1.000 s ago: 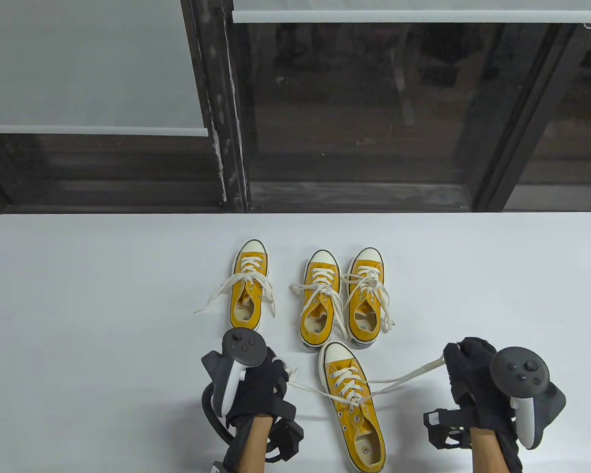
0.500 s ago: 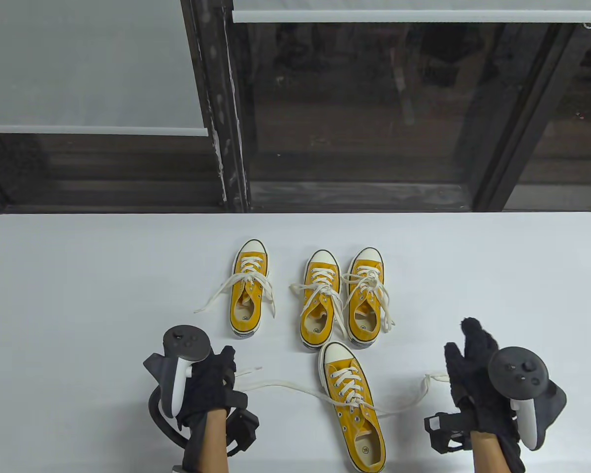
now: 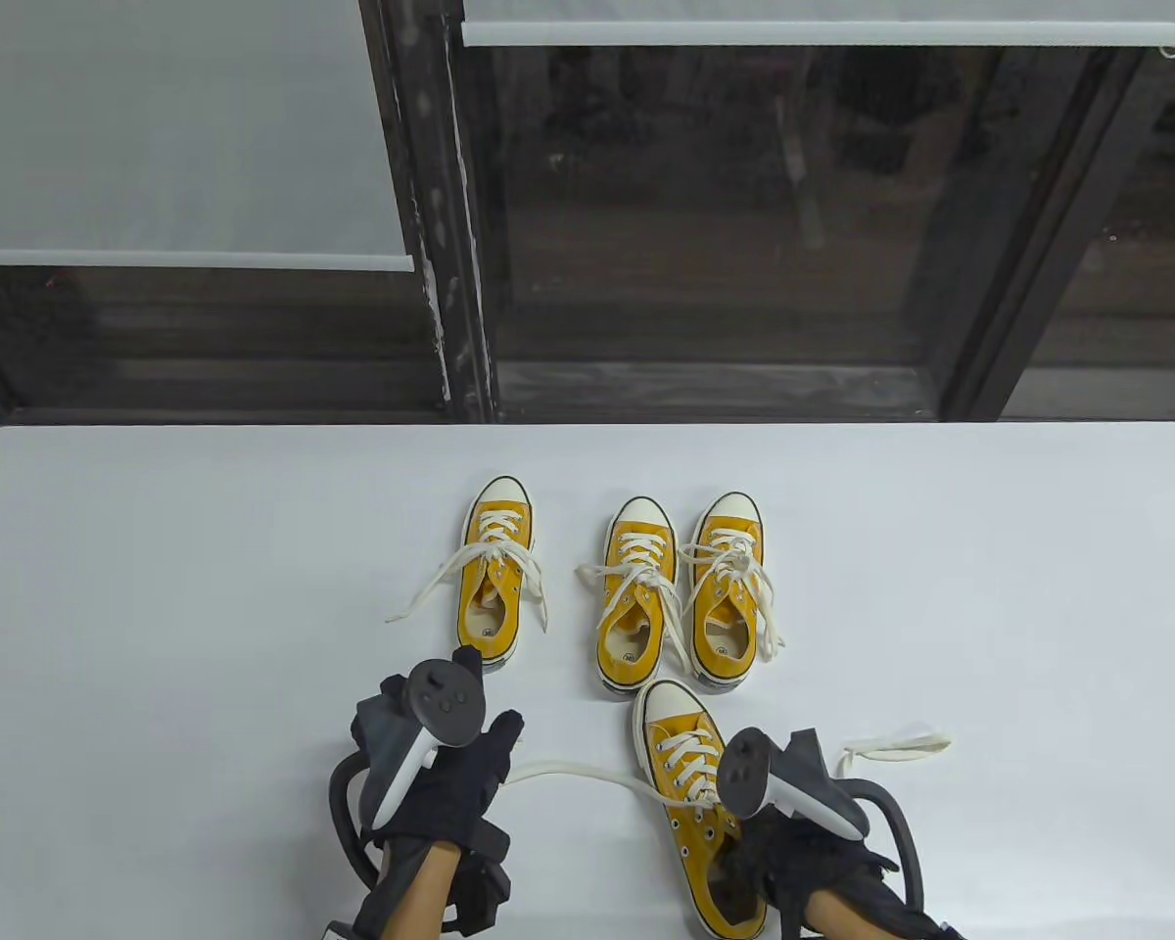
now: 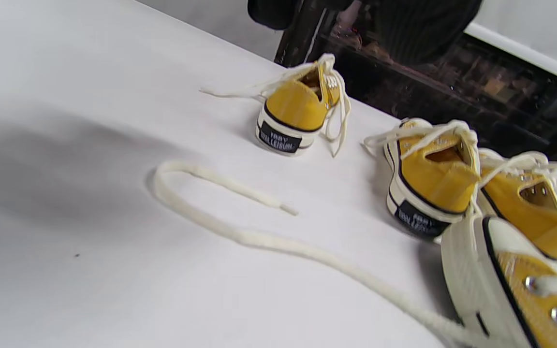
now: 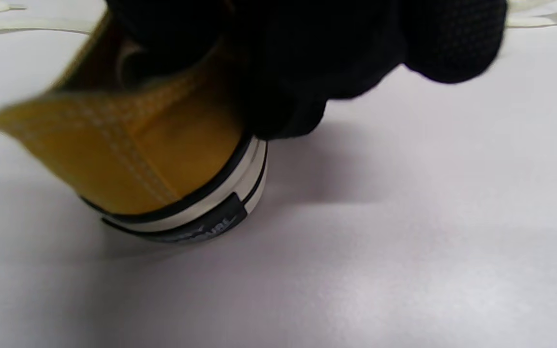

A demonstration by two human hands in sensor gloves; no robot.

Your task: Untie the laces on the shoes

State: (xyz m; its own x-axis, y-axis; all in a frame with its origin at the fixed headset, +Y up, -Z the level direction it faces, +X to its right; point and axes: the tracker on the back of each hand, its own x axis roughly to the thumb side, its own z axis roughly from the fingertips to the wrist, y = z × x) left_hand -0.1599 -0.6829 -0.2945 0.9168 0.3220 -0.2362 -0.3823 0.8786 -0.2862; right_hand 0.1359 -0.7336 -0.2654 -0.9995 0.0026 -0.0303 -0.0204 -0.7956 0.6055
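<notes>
Table view: four yellow canvas shoes stand on the white worktop. Three form a far row: the left shoe with its lace ends lying loose on both sides, the middle shoe and the right shoe, the last two side by side and nearly touching, their laces in loops. The near shoe stands just in front of the middle one, toe pointing away. Its left lace runs slack across the worktop toward the left hand; its right lace lies loose beyond the right-hand tracker. The left hand hovers or rests beside the lace end with the fingers spread and holding nothing. The right hand covers the heel end of the near shoe; its fingers are hidden under the tracker.

Left wrist view: the slack lace curls in an open hook on the worktop, its tip free. The heels of the far row show beyond it, and the near shoe's toe cap sits at the lower right. No fingers appear here.

Right wrist view: the black-gloved fingers are curled over the top edge of the near shoe's heel, gripping the collar. The picture is blurred, and the heel seems tilted.
</notes>
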